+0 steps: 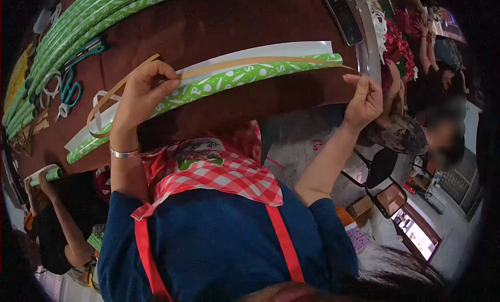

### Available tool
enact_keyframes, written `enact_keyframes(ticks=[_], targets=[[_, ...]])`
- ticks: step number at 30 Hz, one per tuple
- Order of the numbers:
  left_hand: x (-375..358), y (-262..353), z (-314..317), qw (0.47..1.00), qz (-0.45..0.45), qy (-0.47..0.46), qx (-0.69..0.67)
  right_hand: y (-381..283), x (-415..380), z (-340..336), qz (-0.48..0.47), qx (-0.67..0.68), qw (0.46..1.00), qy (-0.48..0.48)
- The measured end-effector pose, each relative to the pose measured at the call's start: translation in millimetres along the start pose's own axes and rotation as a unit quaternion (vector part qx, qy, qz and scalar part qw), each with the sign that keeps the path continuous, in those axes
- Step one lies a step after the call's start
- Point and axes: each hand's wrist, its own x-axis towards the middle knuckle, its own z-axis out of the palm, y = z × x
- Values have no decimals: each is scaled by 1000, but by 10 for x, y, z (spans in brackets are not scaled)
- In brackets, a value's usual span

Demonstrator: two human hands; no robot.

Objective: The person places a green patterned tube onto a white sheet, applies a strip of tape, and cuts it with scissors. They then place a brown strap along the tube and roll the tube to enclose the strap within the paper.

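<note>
Across the brown table in front of me lies a long, partly rolled sheet of green printed wrapping paper (224, 84), its white side showing along the far edge. A tan strip (234, 64) stretches lengthwise above it. My left hand (148, 88) pinches this strip between thumb and fingers near the paper's left part, and a loose length loops down by the wrist. At the other end, beyond the roll's right tip, my right hand (363, 100) has its fingers closed on the strip's narrow end. A white loop of strip (98, 107) shows beside my left wrist.
Long green printed rolls (78, 34) lie at the upper left. Near them are teal-handled scissors (70, 92) and white-handled scissors (50, 86). A dark flat device (341, 15) rests at the far right. Co-workers sit on both sides; one at left holds a green roll (47, 175).
</note>
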Motion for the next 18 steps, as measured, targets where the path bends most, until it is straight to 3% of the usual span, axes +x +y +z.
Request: enact_keyframes(ticks=[5,14,18], targets=[[8,33,20,999,-30,-5,-13,-8,3,-17,38,45,998,34],[16,58,29,1000,-8,-1,30,7,122,-96,153,40,985,-71],[10,66,34,999,-33,4,15,-9,129,-84,129,41,988,-72]])
